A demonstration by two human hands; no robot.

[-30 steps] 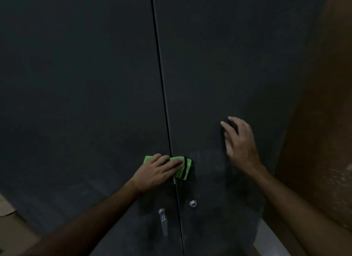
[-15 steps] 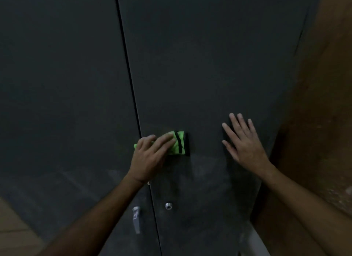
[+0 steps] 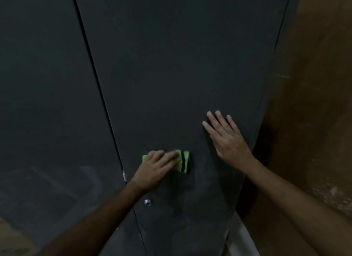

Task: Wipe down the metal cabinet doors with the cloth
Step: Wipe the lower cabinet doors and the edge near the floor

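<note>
Cloth (image 3: 183,161) pressed under left hand (image 3: 156,170).

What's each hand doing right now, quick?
Left hand: open, fingers straight, pressing the green cloth against the right cabinet door.
Right hand: open, flat on the same door, holding nothing.

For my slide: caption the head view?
Left hand presses green cloth on dark metal cabinet door; right hand braces flat.

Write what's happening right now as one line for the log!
step: wiping | left hand: presses green cloth on right door | right hand: flat on same door | lock: below cloth
</note>
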